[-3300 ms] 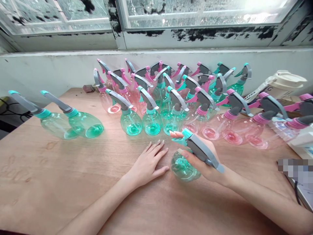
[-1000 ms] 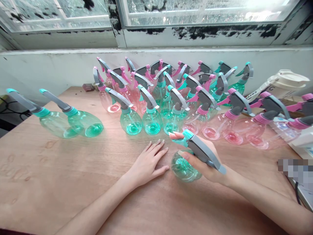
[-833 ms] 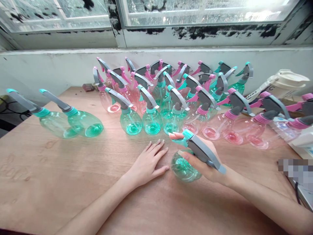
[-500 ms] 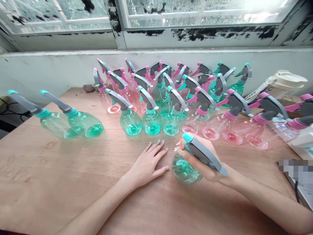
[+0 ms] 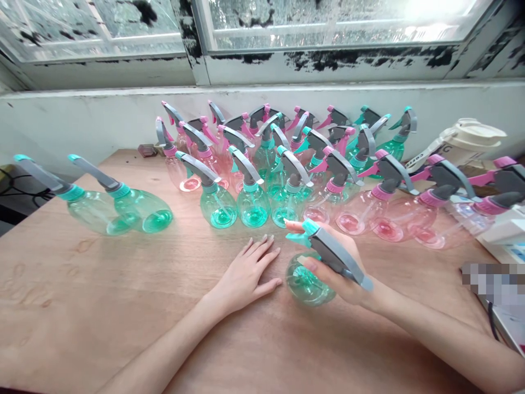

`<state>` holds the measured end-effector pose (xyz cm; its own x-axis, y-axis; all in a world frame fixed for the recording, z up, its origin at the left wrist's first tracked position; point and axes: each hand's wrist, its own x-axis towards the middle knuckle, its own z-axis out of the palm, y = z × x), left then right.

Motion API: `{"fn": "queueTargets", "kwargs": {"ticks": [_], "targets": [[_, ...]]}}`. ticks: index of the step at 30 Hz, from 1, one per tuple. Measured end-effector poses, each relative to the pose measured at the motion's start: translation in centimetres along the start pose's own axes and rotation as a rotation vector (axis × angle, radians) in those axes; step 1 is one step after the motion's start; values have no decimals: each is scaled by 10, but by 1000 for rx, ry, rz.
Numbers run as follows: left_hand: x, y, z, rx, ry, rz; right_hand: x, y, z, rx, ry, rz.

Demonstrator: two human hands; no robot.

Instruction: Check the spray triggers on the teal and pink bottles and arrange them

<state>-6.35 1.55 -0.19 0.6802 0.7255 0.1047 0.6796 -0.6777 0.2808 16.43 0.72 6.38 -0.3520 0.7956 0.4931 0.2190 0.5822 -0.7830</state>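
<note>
A green spray bottle (image 5: 308, 284) with a grey and teal spray head stands on the table in front of me. My right hand (image 5: 342, 287) is around its neck, thumb on the near side, while some fingers stretch out past the teal trigger. Part of the neck is hidden by the thumb. Left of this bottle, my left hand (image 5: 246, 276) lies flat on the tabletop with its fingers spread, holding nothing. Just beyond the hands, a row has three green spray bottles (image 5: 253, 208) and several pink spray bottles (image 5: 363, 208).
Two more green spray bottles (image 5: 143, 210) stand at the left of the wooden table (image 5: 102, 306). More pink and green ones crowd toward the wall (image 5: 102, 115) under the window. A white lidded cup (image 5: 471, 142) and a blurred-out object (image 5: 492, 287) are at the right.
The fingers of my right hand have loosened from the trigger and stretched outward, so the teal trigger now shows. The bottle and my left hand stay in place.
</note>
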Motion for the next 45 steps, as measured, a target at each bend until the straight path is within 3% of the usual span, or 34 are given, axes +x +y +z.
{"fn": "queueTargets", "kwargs": {"ticks": [4,8,12,15,21,26,30,33,36,41,45], "targets": [[-1,2,-6,-70,-15,1,-2,3,5,37,48,4],[-7,10,-21,-235,66,1,6,6,21,23,138,-80],[-22,18,-40,-344,212,-49,28,5,51,-19,251,-188],[-41,17,-48,-375,299,-196,48,2,84,-1,274,-235],[-91,-6,-48,-321,504,-497,80,-15,155,118,245,-270],[-121,-39,-59,-198,654,-557,82,-21,182,87,144,-181],[-124,-65,-72,-136,727,-638,54,-5,169,-25,31,-145],[-117,-78,-75,-91,722,-644,24,19,143,-154,-157,-106],[-107,-86,-74,-54,727,-637,-4,41,109,-297,-261,-29],[-91,-97,-76,30,735,-617,-49,62,66,-521,-294,47],[-80,-105,-80,128,739,-645,-86,68,51,-689,-314,-25]]}}
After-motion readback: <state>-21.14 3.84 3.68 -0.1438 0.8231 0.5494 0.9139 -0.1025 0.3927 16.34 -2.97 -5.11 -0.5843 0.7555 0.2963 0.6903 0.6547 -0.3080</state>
